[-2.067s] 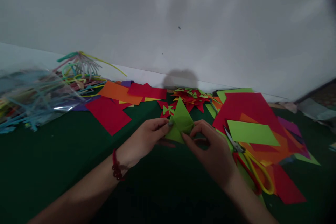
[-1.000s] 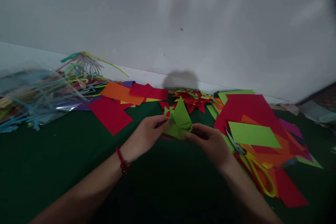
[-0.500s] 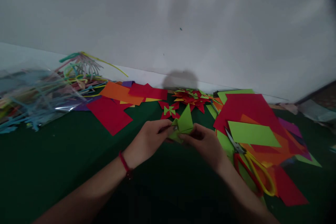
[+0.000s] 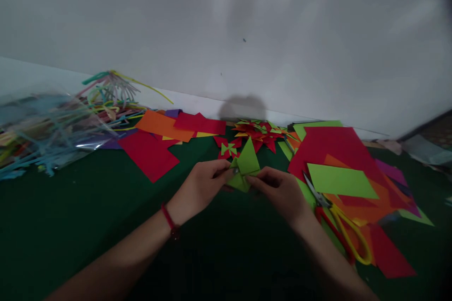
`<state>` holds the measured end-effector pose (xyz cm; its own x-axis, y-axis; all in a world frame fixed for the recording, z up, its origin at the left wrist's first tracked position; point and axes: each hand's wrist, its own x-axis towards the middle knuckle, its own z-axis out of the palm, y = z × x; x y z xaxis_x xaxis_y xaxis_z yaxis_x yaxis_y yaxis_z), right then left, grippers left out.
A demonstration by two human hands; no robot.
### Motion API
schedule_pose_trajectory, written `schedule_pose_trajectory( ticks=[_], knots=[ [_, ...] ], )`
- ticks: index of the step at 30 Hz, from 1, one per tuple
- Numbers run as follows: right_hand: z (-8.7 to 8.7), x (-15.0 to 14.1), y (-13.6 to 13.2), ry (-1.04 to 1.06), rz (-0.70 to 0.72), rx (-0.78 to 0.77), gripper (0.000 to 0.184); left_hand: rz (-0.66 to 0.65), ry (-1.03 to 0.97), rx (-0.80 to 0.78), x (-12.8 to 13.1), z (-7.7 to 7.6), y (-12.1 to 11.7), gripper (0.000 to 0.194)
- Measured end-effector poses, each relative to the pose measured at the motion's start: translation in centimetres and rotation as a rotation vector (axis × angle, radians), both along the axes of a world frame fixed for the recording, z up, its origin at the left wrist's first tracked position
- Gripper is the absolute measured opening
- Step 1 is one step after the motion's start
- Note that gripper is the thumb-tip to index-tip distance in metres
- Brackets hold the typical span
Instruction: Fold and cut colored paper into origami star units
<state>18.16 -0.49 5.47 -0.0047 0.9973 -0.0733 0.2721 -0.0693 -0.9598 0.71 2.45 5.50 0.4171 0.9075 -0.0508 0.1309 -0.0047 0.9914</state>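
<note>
A folded piece of lime-green paper [image 4: 248, 158] is held between my two hands above the dark green table [image 4: 212, 254], one pointed flap standing up. My left hand [image 4: 208, 179] pinches its left side, closed, with a red bracelet at the wrist. On the right edge, my right hand [image 4: 280, 189] is closed too, thumb and fingers gripping the paper. Just behind it lies a red paper flower [image 4: 222, 143] with a small green pinwheel shape on top. Farther back is a pile of red, green and orange paper flowers [image 4: 259, 132].
Scissors [image 4: 330, 207] with red and yellow handles lie right of my right hand, on loose coloured paper sheets [image 4: 339, 148]. Red paper [image 4: 150, 155] and orange paper [image 4: 160, 124] lie at left. A clear plastic bag [image 4: 67, 136] of pipe cleaners stands far left, before a white wall [image 4: 158, 23].
My right thumb and fingers have shifted slightly right along the paper's edge. More of the folded front shows now, and the upright flap leans a little left.
</note>
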Motion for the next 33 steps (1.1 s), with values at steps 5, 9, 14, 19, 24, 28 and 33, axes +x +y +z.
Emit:
schedule_pose_trajectory(
  ticks=[5, 9, 14, 19, 24, 28, 33],
  knots=[
    [0.4, -0.3, -0.5, 0.005, -0.01, 0.093, 0.023, -0.037, -0.126, -0.074, 0.3, 0.0, 0.0, 0.016],
    [0.5, -0.2, -0.5, 0.118, 0.074, 0.076, 0.023, -0.046, -0.151, -0.099, 0.3, 0.3, -0.1, 0.014],
    [0.2, -0.1, -0.4, 0.081, 0.027, 0.083, 0.02, -0.116, -0.108, -0.075, 0.1, 0.4, -0.3, 0.014],
    [-0.5, -0.4, -0.3, 0.031, -0.038, 0.07, 0.014, -0.069, -0.028, -0.048, 0.2, 0.2, -0.3, 0.009],
    [-1.2, -0.7, -0.2, 0.143, -0.088, 0.038, 0.02, 0.016, -0.011, -0.039, 0.4, 0.1, -0.3, 0.006],
    [-0.8, -0.4, 0.1, 0.081, -0.046, 0.052, 0.021, 0.007, 0.002, -0.048, 0.2, -0.1, 0.1, 0.008],
    [-0.2, -0.2, -0.2, -0.14, -0.081, 0.213, 0.027, -0.057, 0.028, 0.048, 0.1, -0.6, 0.3, 0.013]
  ],
)
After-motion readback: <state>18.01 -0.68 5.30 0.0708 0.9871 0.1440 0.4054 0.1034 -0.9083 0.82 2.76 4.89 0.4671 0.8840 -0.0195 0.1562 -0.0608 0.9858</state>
